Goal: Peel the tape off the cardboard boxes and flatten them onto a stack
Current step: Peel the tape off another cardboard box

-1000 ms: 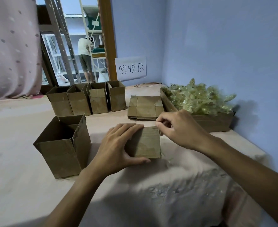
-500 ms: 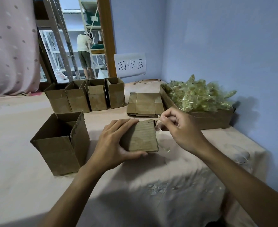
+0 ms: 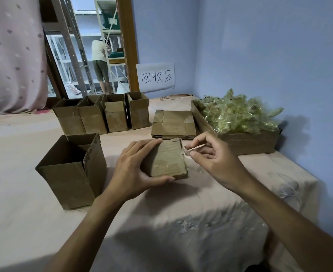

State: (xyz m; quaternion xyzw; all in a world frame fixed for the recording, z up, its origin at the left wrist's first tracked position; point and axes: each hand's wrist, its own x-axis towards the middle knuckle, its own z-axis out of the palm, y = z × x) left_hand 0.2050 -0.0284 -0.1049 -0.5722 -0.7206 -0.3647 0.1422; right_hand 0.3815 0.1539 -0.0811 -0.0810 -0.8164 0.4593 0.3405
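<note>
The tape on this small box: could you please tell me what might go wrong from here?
The tape strip pinched by the right hand looks thin and may tear, leaving some on the small box. The left hand grips only its left side, so a hard pull could twist it free.

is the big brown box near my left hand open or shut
Open. The large brown cardboard box stands upright with its top flaps raised and its dark inside visible; its bottom cannot be seen.
</note>
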